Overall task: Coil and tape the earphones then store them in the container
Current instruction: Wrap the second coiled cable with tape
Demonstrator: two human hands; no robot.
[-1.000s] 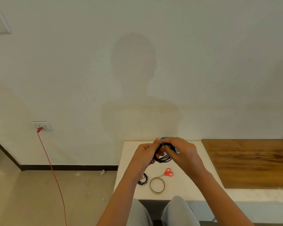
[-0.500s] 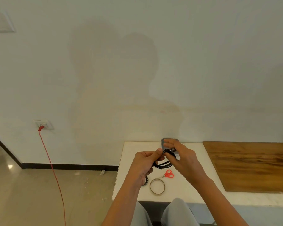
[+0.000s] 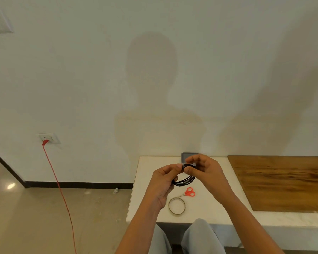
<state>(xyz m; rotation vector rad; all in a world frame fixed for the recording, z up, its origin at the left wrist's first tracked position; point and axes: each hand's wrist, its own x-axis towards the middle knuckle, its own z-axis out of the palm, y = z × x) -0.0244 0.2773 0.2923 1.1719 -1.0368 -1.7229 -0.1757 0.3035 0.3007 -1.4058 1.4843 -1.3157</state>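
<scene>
Black earphones (image 3: 184, 181), coiled, were pinched by both hands (image 3: 182, 176) above the table (image 3: 209, 208)'s left end; taping seemed underway, storing next.

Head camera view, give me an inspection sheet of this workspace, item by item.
Surface: white tabletop; wooden board on its right part.
Job's things: black coiled earphones held above the table; tape roll lying flat; grey container by the wall, mostly hidden.
Clutter: red-handled scissors beside the tape roll.
Grippers: left hand and right hand both pinch the coil.
Cables: red cable from wall socket to floor.
Surroundings: white wall, tiled floor, small debris.
</scene>
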